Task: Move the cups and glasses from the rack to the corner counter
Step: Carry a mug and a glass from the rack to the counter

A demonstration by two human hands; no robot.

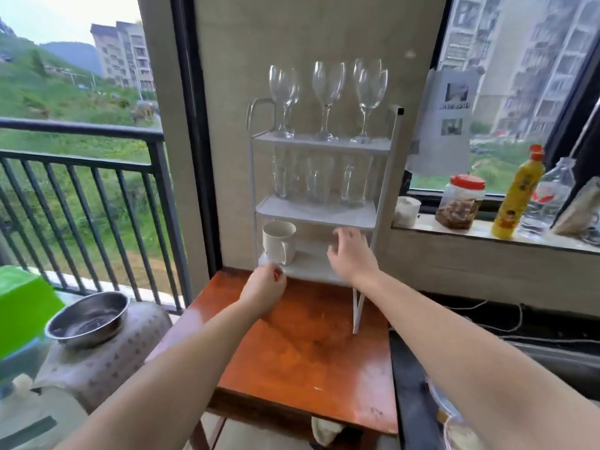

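Head view: white three-shelf rack (pixel 319 207) standing at the back of an orange-brown table (pixel 302 358), close against the beige wall between two windows. Top shelf: wine glasses (pixel 326 99) in a row, upright, some doubled behind one another, exact count hard to tell. Middle shelf: clear tumblers (pixel 319 183), outlines blurred against the wall and partly screened by the shelf rim above. Bottom shelf: one white mug (pixel 278 241) at the left end, upright, handle toward the camera. Left hand (pixel 264 289) just in front of the bottom shelf's edge below the mug, fingers curled under, holding nothing visible, apart from the mug. Right hand (pixel 349 253) reaching into the right half of the bottom shelf, fingers spread and relaxed, empty; shelf space behind it hidden. Bare table surface in front of the rack, between both forearms. Left of the table: balcony railing (pixel 84 177) and a steel bowl (pixel 87 319) on a covered drum. Right: window ledge (pixel 487 237) crowded with a jar, yellow bottle (pixel 519 193) and water bottle; dark counter edge cut off at lower right.
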